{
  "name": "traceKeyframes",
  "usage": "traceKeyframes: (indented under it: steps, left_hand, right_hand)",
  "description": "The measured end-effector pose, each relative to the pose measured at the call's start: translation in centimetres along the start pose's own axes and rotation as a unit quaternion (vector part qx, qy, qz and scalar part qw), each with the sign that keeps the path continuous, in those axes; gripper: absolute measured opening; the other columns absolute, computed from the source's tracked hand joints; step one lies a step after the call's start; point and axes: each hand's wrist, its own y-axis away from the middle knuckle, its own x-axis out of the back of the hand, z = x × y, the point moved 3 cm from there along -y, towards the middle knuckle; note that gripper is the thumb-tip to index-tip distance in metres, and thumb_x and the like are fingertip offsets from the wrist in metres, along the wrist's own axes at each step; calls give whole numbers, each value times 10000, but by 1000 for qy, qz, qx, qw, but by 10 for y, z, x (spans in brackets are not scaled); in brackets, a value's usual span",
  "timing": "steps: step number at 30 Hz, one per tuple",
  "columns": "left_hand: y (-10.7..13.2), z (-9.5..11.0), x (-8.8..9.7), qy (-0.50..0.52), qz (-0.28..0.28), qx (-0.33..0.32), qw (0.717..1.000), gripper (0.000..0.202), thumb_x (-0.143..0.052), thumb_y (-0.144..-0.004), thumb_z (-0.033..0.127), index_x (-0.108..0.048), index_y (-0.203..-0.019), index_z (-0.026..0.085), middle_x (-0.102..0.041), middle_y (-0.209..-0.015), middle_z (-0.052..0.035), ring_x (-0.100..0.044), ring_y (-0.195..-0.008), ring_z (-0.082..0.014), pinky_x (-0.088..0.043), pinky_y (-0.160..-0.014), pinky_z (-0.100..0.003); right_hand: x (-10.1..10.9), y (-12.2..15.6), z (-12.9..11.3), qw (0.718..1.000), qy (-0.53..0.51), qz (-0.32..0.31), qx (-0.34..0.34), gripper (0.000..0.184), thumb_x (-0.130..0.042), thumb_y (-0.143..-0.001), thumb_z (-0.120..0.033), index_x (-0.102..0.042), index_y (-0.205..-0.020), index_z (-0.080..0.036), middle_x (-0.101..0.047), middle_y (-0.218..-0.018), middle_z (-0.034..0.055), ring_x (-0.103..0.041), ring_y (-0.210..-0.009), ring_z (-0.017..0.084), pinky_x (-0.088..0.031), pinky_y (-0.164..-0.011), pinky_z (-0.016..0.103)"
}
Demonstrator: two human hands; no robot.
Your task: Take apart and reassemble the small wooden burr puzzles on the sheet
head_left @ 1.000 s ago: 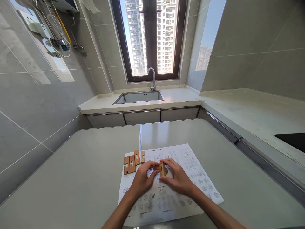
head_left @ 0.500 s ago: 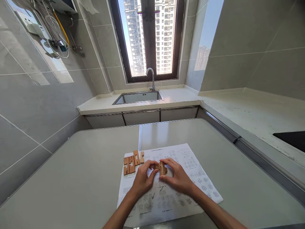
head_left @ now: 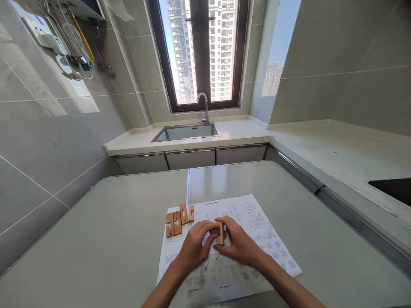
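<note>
My left hand (head_left: 195,248) and my right hand (head_left: 240,244) meet over a printed instruction sheet (head_left: 257,222) on a grey table (head_left: 112,239). Between their fingertips they hold a small crossed assembly of wooden puzzle pieces (head_left: 220,233), upright just above the paper. Both hands have their fingers curled round it. Several loose notched wooden pieces (head_left: 178,218) lie side by side on the sheet's far left corner, a little beyond my left hand.
Beyond the table runs a white counter with a steel sink (head_left: 188,131) and tap (head_left: 204,107) under a window. The counter continues along the right wall to a black hob (head_left: 393,188). Tiled wall stands on the left.
Both hands have drawn slightly nearer to me and lower with the crossed pieces, and the fingers have closed in tighter. The loose pieces have stayed put.
</note>
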Motion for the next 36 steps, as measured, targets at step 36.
traceKeyframes:
  steps: [36]
  left_hand:
    - [-4, -11, -1, 119, 17, 179, 977, 209, -739, -906, 287, -740, -1102, 214, -778, -1095, -71, -721, -970, -231, -569, -933, -379]
  right_hand:
    - [6, -4, -1, 967, -254, -2, -29, 604, -780, -843, -578, -531, -1314, -294, -636, -1337, 108, -602, -1283, 304, -480, -1110, 467]
